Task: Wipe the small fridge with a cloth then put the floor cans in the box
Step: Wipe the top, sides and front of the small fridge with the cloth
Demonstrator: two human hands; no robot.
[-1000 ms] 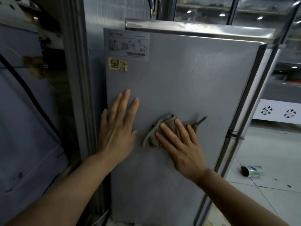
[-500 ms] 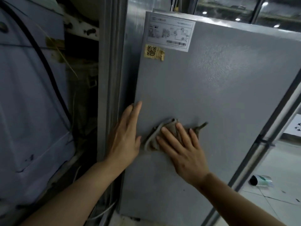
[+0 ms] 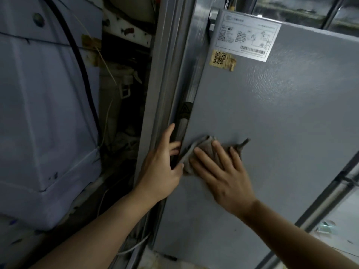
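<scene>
The small grey fridge (image 3: 281, 117) fills the right half of the view, its side panel facing me. My right hand (image 3: 223, 175) lies flat on a crumpled brown-grey cloth (image 3: 206, 146), pressing it against the panel near the fridge's left edge. My left hand (image 3: 161, 167) rests at that left edge, its fingers curled around the corner into the gap beside a grey post. One can (image 3: 326, 226) lies blurred on the floor at the lower right, partly hidden behind the fridge's front edge. No box is in view.
A white label (image 3: 248, 39) and a torn yellow QR sticker (image 3: 222, 60) sit high on the panel. A grey vertical post (image 3: 165, 78) stands tight against the fridge. Left of it are a pale appliance (image 3: 42, 117), a black cable (image 3: 81, 66) and loose wires.
My view swung left and closer. The right hand slid the cloth left to the fridge's edge. The left hand moved off the panel face to grip around the left corner.
</scene>
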